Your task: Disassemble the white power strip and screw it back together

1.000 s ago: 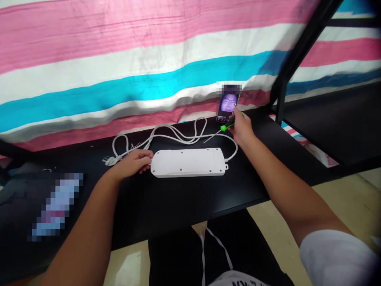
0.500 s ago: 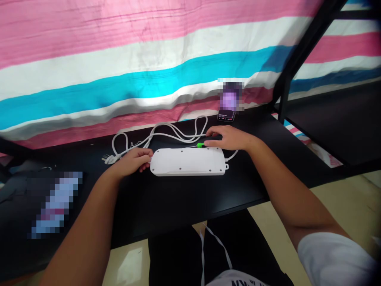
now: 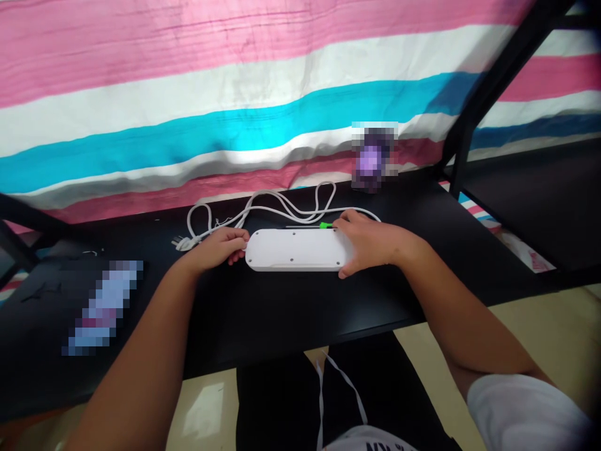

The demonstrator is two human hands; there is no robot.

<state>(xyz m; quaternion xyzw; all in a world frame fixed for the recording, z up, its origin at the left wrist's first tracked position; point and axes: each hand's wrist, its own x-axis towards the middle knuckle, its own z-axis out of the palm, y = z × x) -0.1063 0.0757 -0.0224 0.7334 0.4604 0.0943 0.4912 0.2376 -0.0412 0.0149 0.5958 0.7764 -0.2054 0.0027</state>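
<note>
And here's the strip [image 3: 293, 247], white and long, lying flat on the black desk [image 3: 300, 307], a plain face turned up and small dark screw spots dotted along it. On its left end, the left hand [image 3: 218, 248]: fingers curled in, thumb and forefinger closed in a pinch on the tip there. Over on the strip's right end, the right hand [image 3: 370, 241], palm over it, about half open and wrapped across its width, thumb at the near edge, fingers curving past the far edge; that hand has the end in its clasp.

Right behind the strip, just beside its far edge, lies the screwdriver [image 3: 325, 225], green collar showing, thin shaft pointing left, the rest hidden by the right hand. Farther behind the strip, the cord [image 3: 307, 221] runs in loose white loops, and the plug [image 3: 184, 243] sits off the strip's left end, beyond the left hand, prongs facing left. Behind and to the right of the strip, a blurred upright shape [image 3: 370, 160] glows purple. At the very back, beyond the strip, hangs the sheet [image 3: 235, 134], striped pink, white and blue.
</note>
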